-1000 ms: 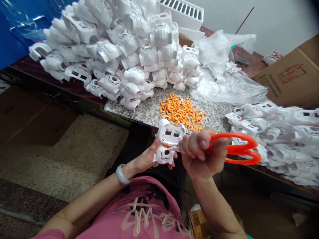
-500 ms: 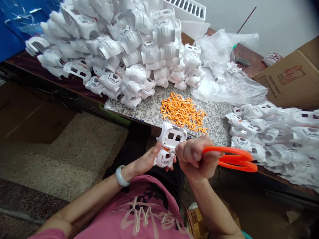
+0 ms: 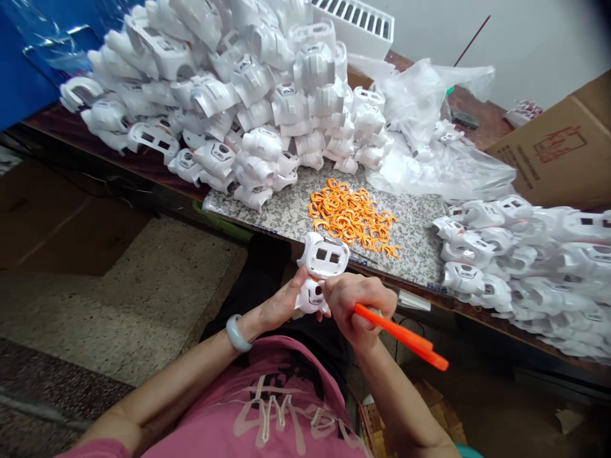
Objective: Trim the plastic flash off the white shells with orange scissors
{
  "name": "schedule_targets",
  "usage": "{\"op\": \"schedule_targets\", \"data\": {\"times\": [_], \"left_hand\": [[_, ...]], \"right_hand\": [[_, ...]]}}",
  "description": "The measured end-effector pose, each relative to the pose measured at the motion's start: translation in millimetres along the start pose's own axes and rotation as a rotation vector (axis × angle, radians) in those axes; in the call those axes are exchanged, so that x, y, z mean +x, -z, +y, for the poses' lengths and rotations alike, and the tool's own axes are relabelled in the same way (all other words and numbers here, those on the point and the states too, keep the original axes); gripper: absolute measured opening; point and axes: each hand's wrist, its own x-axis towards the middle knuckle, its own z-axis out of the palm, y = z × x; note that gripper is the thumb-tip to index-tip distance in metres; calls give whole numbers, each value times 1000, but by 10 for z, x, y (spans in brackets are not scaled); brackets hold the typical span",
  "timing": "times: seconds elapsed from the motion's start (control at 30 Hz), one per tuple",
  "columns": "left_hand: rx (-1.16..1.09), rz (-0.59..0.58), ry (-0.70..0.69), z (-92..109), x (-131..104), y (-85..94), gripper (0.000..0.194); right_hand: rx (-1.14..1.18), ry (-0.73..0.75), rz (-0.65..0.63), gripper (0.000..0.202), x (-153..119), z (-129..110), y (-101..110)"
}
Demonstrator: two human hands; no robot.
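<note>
My left hand (image 3: 280, 304) is closed round a white plastic housing (image 3: 310, 247), with two square windows in its upper part and a dark-marked lower part. A bit of orange shows at the waist between those parts. In my right fist (image 3: 356, 302) are orange-handled scissors (image 3: 408, 338), gripped near the blade end, their handles pointing down to the right. The fist hides the blades; its front knuckles are against the housing's lower right side. Just beyond the housing, a pile of small orange clips (image 3: 351, 213) lies on the speckled board (image 3: 420, 235).
A tall heap of white housings (image 3: 252, 83) fills the back left. More housings (image 3: 539, 267) are stacked at the right. Behind are clear plastic bags (image 3: 443, 159), a cardboard box (image 3: 558, 146) and a white slotted tray (image 3: 358, 19). A woven basket (image 3: 375, 423) stands below.
My right hand has moved left and slightly down, closer over the housing's lower part. The scissor handles have swung from pointing right to down-right and now appear edge-on. The housing shifted slightly left.
</note>
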Motion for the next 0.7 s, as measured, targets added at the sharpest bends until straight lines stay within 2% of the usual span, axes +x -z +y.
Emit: {"op": "schedule_targets", "data": {"times": [0.13, 0.2, 0.23, 0.3, 0.37, 0.47, 0.57, 0.7], "left_hand": [[20, -32, -49, 98, 42, -84, 75], [13, -9, -46, 154, 34, -102, 75], [20, 4, -47, 176, 25, -100, 75], [38, 20, -56, 203, 4, -77, 76], [50, 25, -73, 206, -14, -41, 75], [83, 40, -99, 180, -29, 8, 71], [155, 57, -103, 159, -35, 19, 72], [253, 45, -92, 170, -43, -14, 75]], "right_hand": [[89, 45, 115, 42, 105, -293, 92], [-22, 36, 132, 37, 112, -435, 202], [-147, 10, 105, 32, 105, -488, 267], [-466, -73, -41, 16, 79, -544, 397], [-736, -156, -262, 4, 53, -541, 501], [-933, -169, -527, 14, 31, -478, 579], [-1104, -110, -644, 14, 25, -422, 594], [-1264, -108, -761, 18, 40, -426, 592]]}}
